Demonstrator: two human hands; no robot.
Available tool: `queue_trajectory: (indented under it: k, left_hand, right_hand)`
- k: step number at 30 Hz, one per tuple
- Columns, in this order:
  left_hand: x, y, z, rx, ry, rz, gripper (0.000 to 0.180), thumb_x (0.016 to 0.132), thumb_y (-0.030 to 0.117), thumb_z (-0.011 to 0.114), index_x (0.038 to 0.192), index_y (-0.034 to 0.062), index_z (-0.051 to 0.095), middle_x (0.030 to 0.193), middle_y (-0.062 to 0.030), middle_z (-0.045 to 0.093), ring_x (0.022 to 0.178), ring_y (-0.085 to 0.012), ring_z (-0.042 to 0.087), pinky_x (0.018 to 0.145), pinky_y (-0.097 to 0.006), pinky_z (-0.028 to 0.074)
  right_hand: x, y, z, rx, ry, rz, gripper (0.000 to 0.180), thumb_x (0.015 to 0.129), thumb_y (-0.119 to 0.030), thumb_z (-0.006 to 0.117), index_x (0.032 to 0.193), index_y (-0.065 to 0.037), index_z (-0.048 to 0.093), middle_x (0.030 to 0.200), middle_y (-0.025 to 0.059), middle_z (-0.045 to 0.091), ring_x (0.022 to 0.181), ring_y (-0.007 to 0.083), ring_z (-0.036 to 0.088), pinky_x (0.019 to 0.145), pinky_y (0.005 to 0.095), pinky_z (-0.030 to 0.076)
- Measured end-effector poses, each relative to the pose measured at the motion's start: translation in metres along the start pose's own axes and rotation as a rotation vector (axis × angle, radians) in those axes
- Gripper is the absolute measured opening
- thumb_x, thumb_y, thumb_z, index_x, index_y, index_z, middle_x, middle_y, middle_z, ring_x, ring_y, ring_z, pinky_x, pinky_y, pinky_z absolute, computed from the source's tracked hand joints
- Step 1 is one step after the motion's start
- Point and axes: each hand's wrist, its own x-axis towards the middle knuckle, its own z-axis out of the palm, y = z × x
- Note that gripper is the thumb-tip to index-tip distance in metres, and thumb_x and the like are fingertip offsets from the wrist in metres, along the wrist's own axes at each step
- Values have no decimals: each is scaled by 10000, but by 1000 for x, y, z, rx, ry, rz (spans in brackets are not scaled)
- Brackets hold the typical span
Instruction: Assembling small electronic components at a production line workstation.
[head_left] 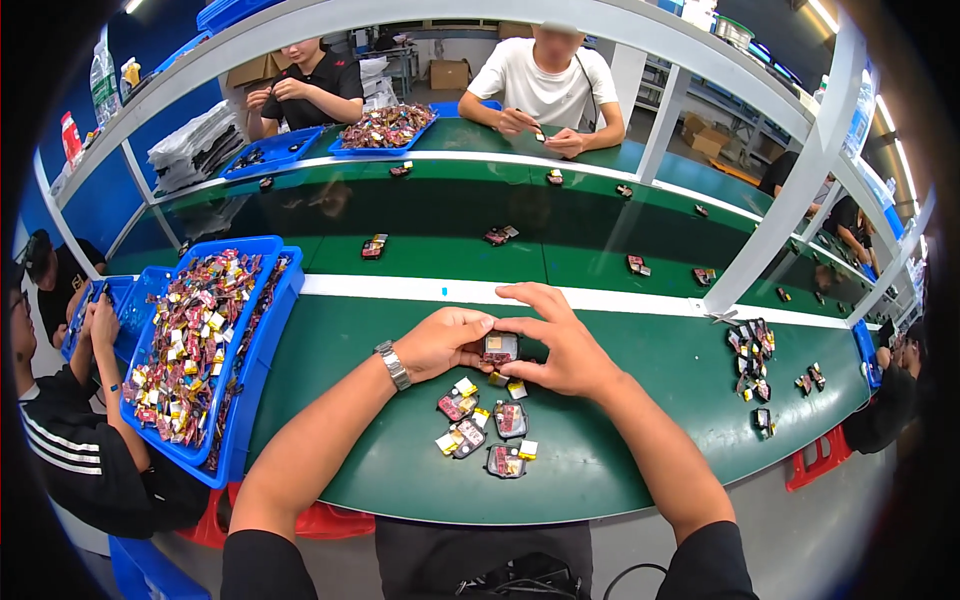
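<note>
Over the green bench my left hand [443, 343] and my right hand [562, 348] meet at a small black-framed electronic module [500, 348] with a clear window. My left fingertips pinch its left side. On its other side, my right thumb presses the lower edge while the index finger reaches along the top. Just below my hands lie several similar modules, one black-rimmed with a reddish board [511, 420], another tilted beside it [465, 438], and one nearest me with a yellow-and-white block [507, 460]. Fingers partly hide the underside of the held module.
At left stands a blue bin [285, 300] heaped with red, yellow and white modules. A cluster of black modules [750, 355] lies at right. Beyond a white rail [400, 288], a green conveyor [440, 262] carries scattered modules. A grey post [790, 170] rises at right. Co-workers sit around.
</note>
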Motion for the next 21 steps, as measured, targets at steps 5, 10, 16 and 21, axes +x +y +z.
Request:
queue_trajectory:
  k: [5,10,16,21]
  left_hand:
    - [-3,9,13,-56,55,59,397,1003,188,533,1349,-2,484,1227,-127,591,1103,-220,628,961,-392,544]
    - [-1,1,13,-54,57,82,405,997,140,528,1371,0,459,1245,-131,587,1119,-219,622,980,-396,533]
    - [-3,8,20,62,39,52,380,998,64,487,1372,0,462,1268,-126,585,1118,-191,618,992,-353,519]
    - [-3,14,23,228,31,34,363,982,-3,455,1345,-11,471,1260,-127,587,1122,-182,607,988,-341,521]
  right_hand:
    - [-4,-1,-2,-54,67,26,453,723,-114,786,1156,-135,655,1385,106,475,1304,337,416,1082,445,384]
    - [-4,1,0,-148,71,-63,260,733,-89,757,979,-100,672,1351,119,497,1268,347,454,1056,446,402]
    - [-5,1,1,-108,39,-41,128,758,-77,718,866,-65,652,1327,128,508,1260,342,461,1038,438,411]
    - [-6,-1,4,-112,37,-52,101,763,-72,711,852,-65,665,1310,115,515,1250,330,468,1019,430,423]
